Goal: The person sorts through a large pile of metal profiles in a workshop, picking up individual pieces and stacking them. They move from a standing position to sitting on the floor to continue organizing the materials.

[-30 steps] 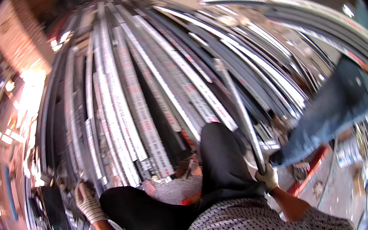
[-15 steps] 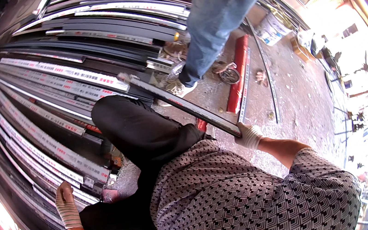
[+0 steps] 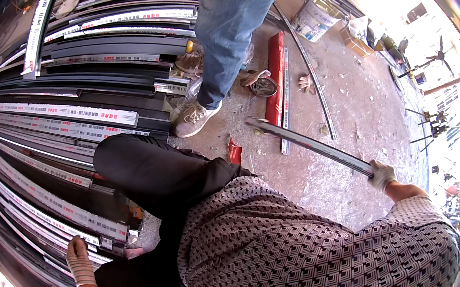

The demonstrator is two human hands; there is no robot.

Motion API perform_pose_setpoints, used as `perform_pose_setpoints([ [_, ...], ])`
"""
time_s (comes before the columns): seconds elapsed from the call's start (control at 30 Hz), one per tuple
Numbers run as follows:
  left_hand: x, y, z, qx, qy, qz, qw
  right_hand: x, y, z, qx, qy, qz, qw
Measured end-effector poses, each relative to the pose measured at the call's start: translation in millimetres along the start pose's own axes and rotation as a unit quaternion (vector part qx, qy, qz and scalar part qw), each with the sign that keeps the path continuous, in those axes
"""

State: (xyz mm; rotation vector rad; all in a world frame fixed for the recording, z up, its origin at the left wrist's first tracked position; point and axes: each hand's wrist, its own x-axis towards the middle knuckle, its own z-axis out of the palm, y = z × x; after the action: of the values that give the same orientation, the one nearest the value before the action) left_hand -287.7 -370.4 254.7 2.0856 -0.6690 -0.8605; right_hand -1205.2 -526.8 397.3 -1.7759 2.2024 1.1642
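Note:
My right hand (image 3: 382, 175), in a pale glove, is closed round the near end of a dark metal profile (image 3: 315, 147). This bar slants up and left over the floor, its far end near a red wrapped strip (image 3: 275, 76). At the lower left, my gloved left hand (image 3: 80, 261) has its fingers curled together against the edge of a stack of long profiles (image 3: 44, 191). What lies inside those fingers, if anything, is hidden. Many profiles in the stack carry white printed film. Between the stack and the held bar are my dark-trousered legs (image 3: 152, 168).
A person in blue jeans (image 3: 226, 25) stands ahead of me, a shoe (image 3: 198, 118) on the floor. A film-covered profile (image 3: 39, 38) rises over the stack. Gloves (image 3: 304, 83), a thin bar (image 3: 306, 63), a white bucket (image 3: 315, 19) and a carton (image 3: 357, 42) are beyond.
The bar in my right hand has swung right, away from the stack and the other person's shoe. A film-covered profile at the upper left now shows more fully. My left hand has barely shifted.

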Motion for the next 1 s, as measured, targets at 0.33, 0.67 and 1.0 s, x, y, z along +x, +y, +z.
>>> perform_pose_setpoints([
  [0.33,3,-7,10,-0.079,-0.006,-0.044,0.996,50,-45,76,0.236,0.086,0.157,0.955],
  [0.67,-20,11,5,0.035,0.065,0.029,0.997,220,-173,74,0.445,0.077,0.142,0.881],
  [1.0,-42,39,18,0.150,0.107,0.056,0.981,262,-197,65,0.401,0.055,0.194,0.894],
])
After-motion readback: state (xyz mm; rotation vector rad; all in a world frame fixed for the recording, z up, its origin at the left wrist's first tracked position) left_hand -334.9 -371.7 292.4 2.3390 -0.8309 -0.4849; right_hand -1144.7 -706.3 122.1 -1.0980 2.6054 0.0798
